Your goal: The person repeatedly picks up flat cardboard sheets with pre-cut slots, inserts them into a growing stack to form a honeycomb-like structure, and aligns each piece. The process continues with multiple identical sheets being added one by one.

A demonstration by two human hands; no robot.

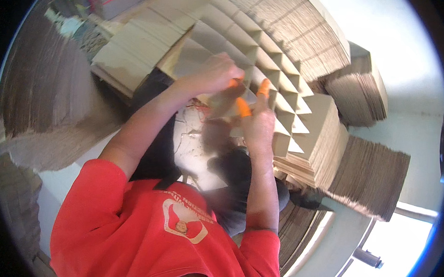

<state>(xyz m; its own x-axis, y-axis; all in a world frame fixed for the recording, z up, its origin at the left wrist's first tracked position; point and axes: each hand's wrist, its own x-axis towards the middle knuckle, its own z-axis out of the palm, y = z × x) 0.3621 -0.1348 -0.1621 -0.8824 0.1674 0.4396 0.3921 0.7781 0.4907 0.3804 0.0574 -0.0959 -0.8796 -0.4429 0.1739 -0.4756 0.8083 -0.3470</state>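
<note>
A cardboard divider grid [277, 74] of crossed strips with square cells is spread in front of me, tilted over a stack of cardboard. My left hand [215, 75] is closed at its near left edge, fingers curled on the cardboard; orange covers show on the fingertips. At the near right edge my right hand [258, 126] has its orange-covered index finger and thumb apart, the index finger lying against a cell wall. A brownish blurred patch between the hands cannot be made out.
Flat cardboard stacks surround me: one at the left [51, 81], one beyond the left hand [141, 56], one at the far side [296, 30] and several at the right [369, 174]. My dark-clothed legs [155, 130] flank a pale floor patch [190, 137].
</note>
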